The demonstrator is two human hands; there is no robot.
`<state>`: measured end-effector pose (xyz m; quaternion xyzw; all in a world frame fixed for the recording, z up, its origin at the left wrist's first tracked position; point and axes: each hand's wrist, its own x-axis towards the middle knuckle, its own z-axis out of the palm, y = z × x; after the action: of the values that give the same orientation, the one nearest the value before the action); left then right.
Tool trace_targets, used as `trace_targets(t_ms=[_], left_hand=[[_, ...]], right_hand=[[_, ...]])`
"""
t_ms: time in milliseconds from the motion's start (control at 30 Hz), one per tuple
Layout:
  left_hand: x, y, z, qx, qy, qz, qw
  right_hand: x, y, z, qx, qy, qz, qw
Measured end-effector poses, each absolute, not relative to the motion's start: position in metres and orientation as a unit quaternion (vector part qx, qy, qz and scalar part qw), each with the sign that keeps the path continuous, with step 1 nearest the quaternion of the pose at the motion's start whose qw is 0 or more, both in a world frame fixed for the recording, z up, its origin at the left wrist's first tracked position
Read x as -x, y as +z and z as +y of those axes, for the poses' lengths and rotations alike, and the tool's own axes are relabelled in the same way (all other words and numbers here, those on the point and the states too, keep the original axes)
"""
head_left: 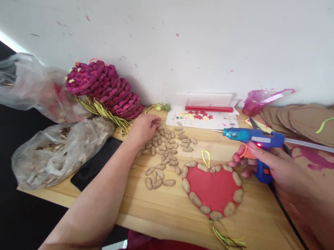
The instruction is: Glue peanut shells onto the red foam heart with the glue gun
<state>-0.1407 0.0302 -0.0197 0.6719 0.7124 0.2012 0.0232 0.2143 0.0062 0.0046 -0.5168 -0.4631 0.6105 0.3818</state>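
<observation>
1. Nearest, a yellow-green tassel [227, 240] trails from the point of the red heart [212, 189], which lies flat on the counter [149, 209] just before the person. Border peanuts [195, 199] line its edge; its centre is bare. A yellow loop [206, 158] stands at the notch.

2. Step in hand, as judged: selecting a peanut with one hand while the glue gun [264, 138] is held ready in the other. Good practice would be to choose a shell that suits the space, lay a short bead on its flatter side, press it down at once, and keep fingers off the hot glue.

3. Right hand [276, 163]: fingers wrapped around the glue gun's handle, beside the orange trigger [247, 152]. Whether the trigger is squeezed cannot be told. The nozzle [218, 130] points left, above the counter and beyond the heart; it is best kept clear of the other wrist. A red light shows on the body.

4. Left hand [144, 129]: at the far left edge of the loose peanuts [168, 146], fingers curled. The grip's closure cannot be verified; nor can it be told whether a shell is pinched. A light two-finger pinch would suit the brittle shells.

5. Beyond, a white sheet [172, 116] bears small stars [199, 116]; a purple peanut bundle [105, 87] leans near the wall [180, 31].
</observation>
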Motion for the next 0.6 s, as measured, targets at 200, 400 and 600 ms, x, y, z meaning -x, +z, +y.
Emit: trace_targets(t_ms=[200,400,600], left_hand=[[0.145,-0.025,0.034,-0.663,0.212,0.716,0.047],[0.137,-0.007,0.023,-0.648,0.286,0.704,0.058],[0.079,0.027,-0.018,-0.775,0.294,0.501,0.248]], right_hand=[[-0.216,0.003,0.008,0.505,0.620,-0.470,0.374],[-0.220,-0.003,0.014,0.485,0.631,-0.476,0.375],[-0.215,0.005,0.007,0.496,0.625,-0.464,0.385]])
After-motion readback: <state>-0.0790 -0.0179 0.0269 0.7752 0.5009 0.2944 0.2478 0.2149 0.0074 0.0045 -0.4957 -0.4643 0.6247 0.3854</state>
